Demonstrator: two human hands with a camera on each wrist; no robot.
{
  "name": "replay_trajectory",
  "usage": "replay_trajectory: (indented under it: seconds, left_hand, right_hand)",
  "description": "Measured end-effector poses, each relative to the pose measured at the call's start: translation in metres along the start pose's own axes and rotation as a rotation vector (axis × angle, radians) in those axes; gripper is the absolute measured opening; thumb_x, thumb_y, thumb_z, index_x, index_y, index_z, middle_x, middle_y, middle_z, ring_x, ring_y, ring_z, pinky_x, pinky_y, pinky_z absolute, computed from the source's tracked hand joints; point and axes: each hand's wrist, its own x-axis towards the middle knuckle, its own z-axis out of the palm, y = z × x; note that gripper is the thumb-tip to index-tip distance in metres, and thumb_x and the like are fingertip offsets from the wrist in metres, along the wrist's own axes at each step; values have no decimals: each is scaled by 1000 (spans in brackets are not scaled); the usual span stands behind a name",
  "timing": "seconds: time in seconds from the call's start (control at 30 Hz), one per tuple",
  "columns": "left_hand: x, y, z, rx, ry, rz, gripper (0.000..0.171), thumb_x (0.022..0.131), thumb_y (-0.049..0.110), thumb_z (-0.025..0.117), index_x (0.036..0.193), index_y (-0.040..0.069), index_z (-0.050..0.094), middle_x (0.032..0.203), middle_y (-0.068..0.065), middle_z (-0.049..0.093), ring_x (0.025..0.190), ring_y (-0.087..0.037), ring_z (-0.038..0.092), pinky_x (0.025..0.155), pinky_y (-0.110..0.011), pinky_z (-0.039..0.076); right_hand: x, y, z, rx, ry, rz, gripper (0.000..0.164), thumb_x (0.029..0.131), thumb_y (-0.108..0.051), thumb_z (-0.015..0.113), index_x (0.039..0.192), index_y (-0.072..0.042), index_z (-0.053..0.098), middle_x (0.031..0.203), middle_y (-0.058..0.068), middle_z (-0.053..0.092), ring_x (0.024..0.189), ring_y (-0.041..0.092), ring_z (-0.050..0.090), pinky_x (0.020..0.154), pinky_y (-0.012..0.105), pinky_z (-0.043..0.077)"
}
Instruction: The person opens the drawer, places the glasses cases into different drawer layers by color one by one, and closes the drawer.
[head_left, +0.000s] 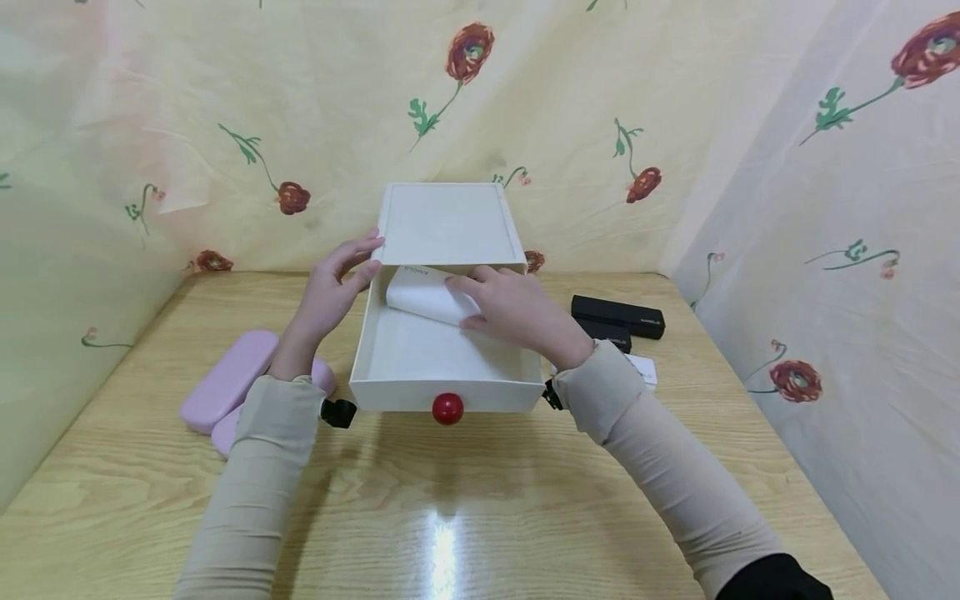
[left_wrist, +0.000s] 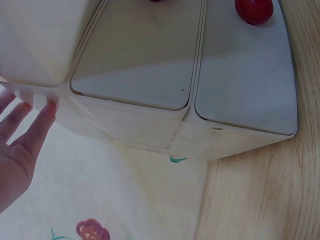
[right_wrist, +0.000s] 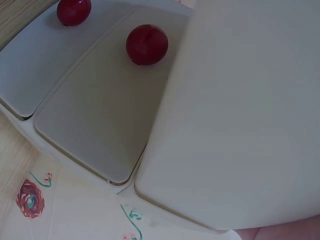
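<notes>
A white drawer unit (head_left: 453, 223) stands on the table, its top drawer (head_left: 397, 395) pulled out by a red knob's (head_left: 447, 408) side. Inside the drawer, toward the back, a white oblong case (head_left: 423, 293) with small dark lettering lies at a slant. My right hand (head_left: 517, 308) reaches in and holds the case's right end between thumb and fingers. In the right wrist view the drawer covers nearly all of that hand. My left hand (head_left: 337, 279) touches the unit's upper left side with its fingertips; the left wrist view shows its fingers (left_wrist: 41, 127) extended against the side wall.
Lilac cases (head_left: 231, 379) lie left of the unit, partly behind the left forearm. Black boxes (head_left: 618, 315) and a white item (head_left: 642, 367) lie at the right. Two lower drawers with red knobs (right_wrist: 147, 45) are closed. A flowered cloth (head_left: 337, 108) hangs behind the table.
</notes>
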Motion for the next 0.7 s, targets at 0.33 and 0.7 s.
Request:
replay_trajectory:
  seconds: [0.33, 0.7]
  left_hand:
    - [0, 2, 2, 5, -4, 3, 38, 99, 14, 54, 135, 1, 54, 154, -5, 40, 134, -31, 48, 85, -8, 49]
    - [0, 2, 1, 19, 2, 6, 38, 99, 14, 54, 135, 1, 53, 154, -7, 40, 133, -32, 48, 86, -7, 48]
  right_hand:
    - [-4, 1, -4, 24, -24, 17, 53, 92, -35, 67, 139, -19, 50, 129, 9, 59, 106, 26, 63, 76, 42, 57]
    - [-18, 0, -17, 27, -6, -11, 59, 92, -33, 67, 144, -15, 46, 141, 8, 53, 122, 26, 58, 86, 42, 57]
